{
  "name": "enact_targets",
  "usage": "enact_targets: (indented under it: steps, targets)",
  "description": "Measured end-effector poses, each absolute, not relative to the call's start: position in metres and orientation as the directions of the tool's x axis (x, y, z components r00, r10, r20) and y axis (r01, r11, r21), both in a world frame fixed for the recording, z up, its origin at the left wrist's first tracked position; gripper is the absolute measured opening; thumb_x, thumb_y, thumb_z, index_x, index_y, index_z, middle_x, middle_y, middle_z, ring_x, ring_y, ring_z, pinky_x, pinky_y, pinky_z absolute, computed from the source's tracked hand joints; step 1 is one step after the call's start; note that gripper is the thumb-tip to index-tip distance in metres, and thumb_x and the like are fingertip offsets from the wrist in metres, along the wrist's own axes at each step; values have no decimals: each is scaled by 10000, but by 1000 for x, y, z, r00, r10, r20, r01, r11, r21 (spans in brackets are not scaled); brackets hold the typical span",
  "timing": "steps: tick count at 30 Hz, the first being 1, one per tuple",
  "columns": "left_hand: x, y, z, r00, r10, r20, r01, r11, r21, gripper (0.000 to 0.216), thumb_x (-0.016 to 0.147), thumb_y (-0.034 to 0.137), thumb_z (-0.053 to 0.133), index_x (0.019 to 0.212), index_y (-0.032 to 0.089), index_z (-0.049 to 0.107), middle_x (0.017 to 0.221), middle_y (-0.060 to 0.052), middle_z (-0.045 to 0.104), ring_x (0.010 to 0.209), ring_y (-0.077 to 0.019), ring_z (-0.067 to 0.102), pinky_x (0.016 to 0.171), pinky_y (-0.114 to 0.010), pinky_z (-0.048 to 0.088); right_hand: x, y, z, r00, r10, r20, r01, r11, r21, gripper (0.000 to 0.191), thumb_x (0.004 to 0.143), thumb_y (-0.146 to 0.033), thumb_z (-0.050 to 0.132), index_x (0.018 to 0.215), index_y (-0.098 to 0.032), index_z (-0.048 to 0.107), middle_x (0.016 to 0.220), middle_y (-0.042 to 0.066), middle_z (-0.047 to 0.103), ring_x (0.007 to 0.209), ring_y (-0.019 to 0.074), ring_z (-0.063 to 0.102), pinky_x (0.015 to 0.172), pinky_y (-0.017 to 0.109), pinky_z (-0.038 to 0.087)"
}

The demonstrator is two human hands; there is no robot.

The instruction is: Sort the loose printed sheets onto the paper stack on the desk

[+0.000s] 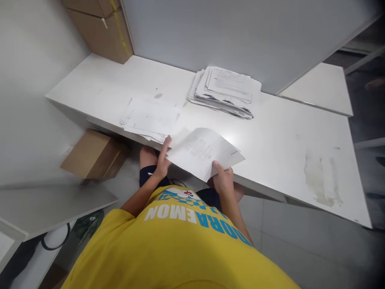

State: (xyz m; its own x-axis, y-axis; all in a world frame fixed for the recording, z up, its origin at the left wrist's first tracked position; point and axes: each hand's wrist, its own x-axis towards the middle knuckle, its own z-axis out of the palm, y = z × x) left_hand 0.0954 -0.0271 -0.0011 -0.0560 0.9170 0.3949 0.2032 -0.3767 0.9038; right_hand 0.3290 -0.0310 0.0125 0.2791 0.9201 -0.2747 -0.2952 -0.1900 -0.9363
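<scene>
A printed sheet of paper [200, 150] is tilted over the front edge of the white table, its surface slightly bowed. My right hand [224, 178] grips its near right corner, thumb on top and the other fingers mostly hidden below. At the sheet's left edge is my left hand [163, 162], slightly blurred, with one digit pointing up and the rest closed at the paper's edge. Just beyond that hand lies a low, loose pile of papers [152, 116]. A thicker stack of papers [225, 90] sits farther back against the grey panel.
The white table [279, 152] bears dried stains at its right end. Cardboard boxes [102, 34] stand at its back left corner. Another cardboard box [90, 154] is below the table's left side. A grey panel [225, 36] rises along the back.
</scene>
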Motion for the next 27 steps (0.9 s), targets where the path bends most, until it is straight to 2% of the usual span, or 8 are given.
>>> enact_targets:
  steps: [3,5,7,10,13,18,22,27]
  targets:
    - [94,-9,4,-98,994,46,-344,-77,936,715,923,701,362,1489,269,427,1515,-77,495,1444,-302,418,1189,-507,353,355,-30,11,275,933,-233,-202,-180,-963,480,636,-492,801,977,-170,697,929,85,750,1019,258,670,946,439,522]
    - [97,2,13,21,998,-54,-455,57,888,711,886,726,432,1377,228,560,1377,-92,617,1379,-317,496,1159,-497,390,370,-30,12,290,936,-197,-89,-179,-980,455,674,-505,774,973,-168,704,924,81,747,1005,261,669,930,432,520]
    - [101,13,22,83,993,-87,-408,114,906,637,841,709,548,1202,199,674,1194,-94,707,1263,-316,588,1084,-465,461,381,-29,14,320,933,-167,43,-191,-981,438,696,-522,751,947,-165,718,934,80,746,1000,276,665,909,432,519]
    - [110,27,31,92,995,-48,-143,61,988,484,769,631,700,916,172,733,923,-57,736,1002,-265,681,908,-372,539,397,-29,19,346,932,-112,189,-186,-964,410,733,-550,701,880,-169,731,911,70,744,960,286,659,865,429,524]
    - [119,36,35,115,993,42,88,-52,995,452,791,610,684,796,159,717,807,-35,710,859,-221,679,806,-320,542,410,-30,21,348,936,-49,272,-151,-950,383,786,-545,650,857,-177,729,858,54,735,923,276,655,845,419,525]
    - [143,32,33,223,938,267,-8,-272,962,392,875,538,642,1049,192,700,1101,-88,730,1092,-250,672,968,-387,525,410,-34,16,468,879,91,291,-56,-955,339,800,-521,652,839,-193,726,836,46,723,962,278,655,884,422,517]
    - [166,23,18,89,845,528,-9,-529,849,207,920,441,629,943,240,671,1103,-84,728,1244,-257,605,1061,-498,474,392,-36,8,518,829,211,159,149,-976,253,795,-465,684,825,-216,709,919,44,721,989,245,664,959,428,497]
    - [181,17,7,58,850,524,111,-527,842,253,927,489,600,974,240,602,1106,-96,708,1244,-258,603,1050,-536,483,382,-41,0,602,773,200,117,162,-980,260,783,-410,689,958,-219,678,1046,63,687,1082,235,623,1027,452,452]
